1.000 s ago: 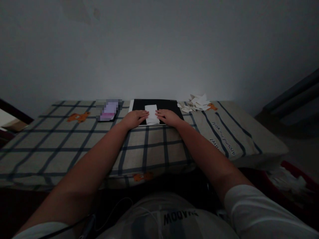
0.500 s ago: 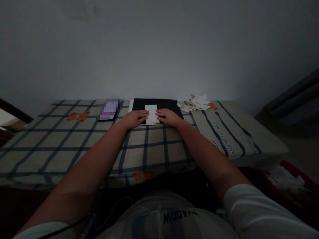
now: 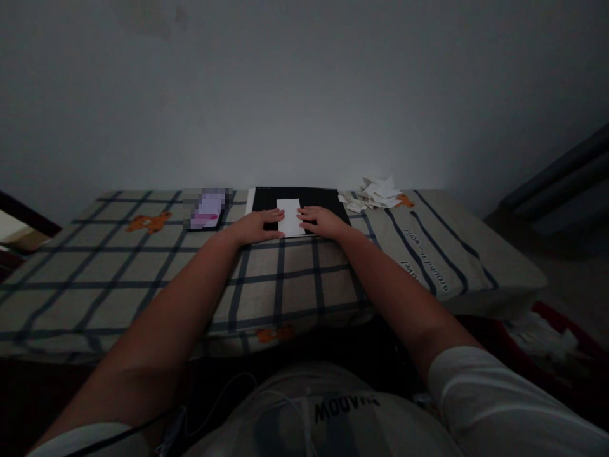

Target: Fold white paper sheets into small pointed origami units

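A white folded paper (image 3: 290,216) lies on a black board (image 3: 304,198) at the far side of the checked cloth surface (image 3: 143,273). My left hand (image 3: 257,226) lies flat with its fingers stretched out, touching the paper's left edge. My right hand (image 3: 323,221) lies flat too, its fingertips on the paper's right edge. Both hands press down and hold nothing.
A phone (image 3: 207,210) lies left of the board. A heap of white paper scraps (image 3: 375,193) sits to the board's right, near the wall. A red bin with white scraps (image 3: 547,333) stands low on the right. A cable runs over my lap.
The paper looks flatter and a little longer than a second ago. Both hands have stayed at its sides, shifted only slightly.
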Motion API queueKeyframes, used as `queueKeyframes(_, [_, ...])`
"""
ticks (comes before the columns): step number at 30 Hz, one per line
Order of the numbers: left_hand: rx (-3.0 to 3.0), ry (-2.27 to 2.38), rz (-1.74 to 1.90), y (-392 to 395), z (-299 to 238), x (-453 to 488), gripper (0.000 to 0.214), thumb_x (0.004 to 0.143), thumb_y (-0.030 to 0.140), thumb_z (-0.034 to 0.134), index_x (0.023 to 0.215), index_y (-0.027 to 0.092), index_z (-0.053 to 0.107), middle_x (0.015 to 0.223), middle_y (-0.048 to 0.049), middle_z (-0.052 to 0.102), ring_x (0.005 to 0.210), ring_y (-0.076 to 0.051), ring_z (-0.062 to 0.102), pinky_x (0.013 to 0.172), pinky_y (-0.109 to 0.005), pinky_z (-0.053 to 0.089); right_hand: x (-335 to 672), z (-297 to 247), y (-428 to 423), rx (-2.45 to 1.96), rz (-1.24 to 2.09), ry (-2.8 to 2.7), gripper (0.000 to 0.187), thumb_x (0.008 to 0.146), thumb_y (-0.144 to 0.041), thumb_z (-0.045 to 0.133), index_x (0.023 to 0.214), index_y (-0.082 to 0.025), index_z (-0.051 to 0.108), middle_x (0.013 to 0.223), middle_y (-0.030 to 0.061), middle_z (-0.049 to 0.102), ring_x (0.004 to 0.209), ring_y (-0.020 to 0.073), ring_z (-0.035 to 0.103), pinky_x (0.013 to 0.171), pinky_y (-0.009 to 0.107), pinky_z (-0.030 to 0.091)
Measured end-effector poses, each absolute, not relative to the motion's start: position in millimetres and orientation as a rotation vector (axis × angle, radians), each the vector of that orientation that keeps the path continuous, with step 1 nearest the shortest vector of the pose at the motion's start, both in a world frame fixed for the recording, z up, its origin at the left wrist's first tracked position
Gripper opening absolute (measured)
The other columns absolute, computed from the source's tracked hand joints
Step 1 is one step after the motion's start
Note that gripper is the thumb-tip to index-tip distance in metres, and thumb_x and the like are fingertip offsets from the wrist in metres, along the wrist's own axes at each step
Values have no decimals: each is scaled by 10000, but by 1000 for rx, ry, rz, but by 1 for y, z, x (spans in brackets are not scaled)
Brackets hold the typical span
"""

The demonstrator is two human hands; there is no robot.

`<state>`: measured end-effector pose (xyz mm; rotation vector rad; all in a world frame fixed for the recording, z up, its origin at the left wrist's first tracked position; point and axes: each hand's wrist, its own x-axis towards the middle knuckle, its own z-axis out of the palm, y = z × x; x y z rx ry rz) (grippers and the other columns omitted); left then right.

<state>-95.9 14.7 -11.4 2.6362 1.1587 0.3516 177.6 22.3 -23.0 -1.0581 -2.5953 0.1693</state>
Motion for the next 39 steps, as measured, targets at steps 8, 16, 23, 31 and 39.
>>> queueKeyframes(8, [2644, 1148, 391, 10, -15, -96, 950, 781, 796, 550, 1471, 145, 511, 1563, -137, 437, 1466, -276, 392, 1233, -421, 266, 182, -22, 19, -1018, 294, -2568, 501, 913, -338, 660, 1378, -158, 612, 1502, 141, 498, 1432, 285, 449, 1217, 491, 312])
queueKeyframes(16, [2778, 1069, 667, 3, -12, -89, 573, 925, 609, 484, 1234, 186, 716, 1172, -136, 736, 1124, -279, 666, 1016, -435, 505, 182, -20, 15, -863, 303, -2413, 229, 911, -328, 647, 1049, -232, 802, 1187, 93, 750, 1165, 245, 670, 1052, 439, 481])
queueKeyframes(23, [2777, 1114, 580, 9, -17, -90, 719, 884, 688, 491, 1326, 145, 657, 1422, -153, 604, 1317, -305, 558, 1147, -476, 397, 176, -21, 16, -891, 210, -2436, 236, 907, -295, 667, 1073, -184, 792, 1188, 123, 741, 1145, 244, 657, 1025, 417, 494])
queueKeyframes(31, [2727, 1247, 409, 4, -11, -88, 784, 887, 723, 438, 1425, 167, 568, 1510, -121, 516, 1404, -273, 480, 1212, -456, 280, 172, -21, 15, -1009, 99, -2598, 428, 965, -340, 580, 1326, -125, 659, 1420, 167, 596, 1351, 282, 536, 1156, 456, 395])
queueKeyframes(39, [2706, 1443, 257, 10, -10, -88, 950, 825, 776, 493, 1540, 157, 403, 1589, -132, 399, 1504, -321, 307, 1204, -476, 247, 174, -22, 15, -1024, 136, -2587, 442, 960, -352, 577, 1349, -152, 642, 1453, 138, 567, 1381, 272, 512, 1174, 459, 383])
